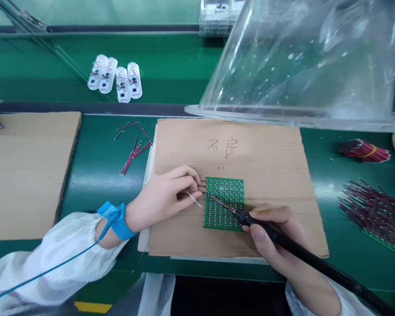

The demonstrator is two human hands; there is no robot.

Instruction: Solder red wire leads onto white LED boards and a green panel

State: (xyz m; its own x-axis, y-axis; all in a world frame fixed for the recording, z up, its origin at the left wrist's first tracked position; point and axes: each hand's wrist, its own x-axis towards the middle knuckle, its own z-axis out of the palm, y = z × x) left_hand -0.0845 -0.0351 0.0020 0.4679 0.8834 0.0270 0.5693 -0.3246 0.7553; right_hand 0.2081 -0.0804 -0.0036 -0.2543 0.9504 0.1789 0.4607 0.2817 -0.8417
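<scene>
A green circuit board panel [224, 215] with rows of small components lies flat on a cardboard sheet [270, 175]. My right hand [279, 232] grips a black soldering iron [283, 243], its metal tip over the board's upper left part. At the board's left edge my left hand [171, 193] is closed, a thin dark red wire [201, 186] pinched at the fingertips and reaching the board. A strand of silvery solder wire [194, 199] sticks out from the same fingers. A blue wrist strap [118, 219] with a cord circles my left wrist.
Loose red wires [133, 156] lie left of the cardboard. To the right are a banded wire bundle [365, 150] and a wired board [382, 215]. A clear plastic hood [296, 66] hangs over the back right. Several white oval modules [121, 83] sit behind; another cardboard sheet [23, 175] lies left.
</scene>
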